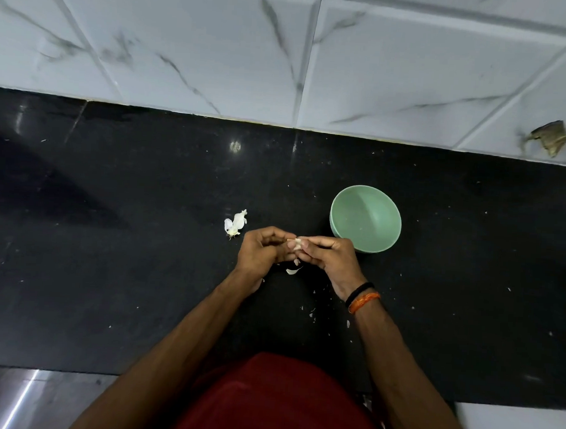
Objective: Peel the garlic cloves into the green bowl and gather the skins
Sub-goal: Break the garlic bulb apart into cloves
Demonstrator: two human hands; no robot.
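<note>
A pale garlic clove (pixel 295 244) is pinched between both hands over the black counter. My left hand (pixel 260 249) curls its fingers round the clove's left side. My right hand (pixel 329 254) pinches its right side with thumb and fingers. The green bowl (pixel 365 218) stands just right of and behind my right hand; its inside looks bare. A clump of white garlic skin with a root end (pixel 235 225) lies on the counter left of my left hand. A curled piece of skin (pixel 293 271) lies under the hands, and small skin flakes (pixel 312 311) are scattered nearer to me.
The black stone counter (pixel 112 239) runs across the view, with a white marble-tiled wall (pixel 217 49) behind it. A brown scrap (pixel 551 137) sits on the wall tiles at the far right. The counter's front edge is close to my red-clad body.
</note>
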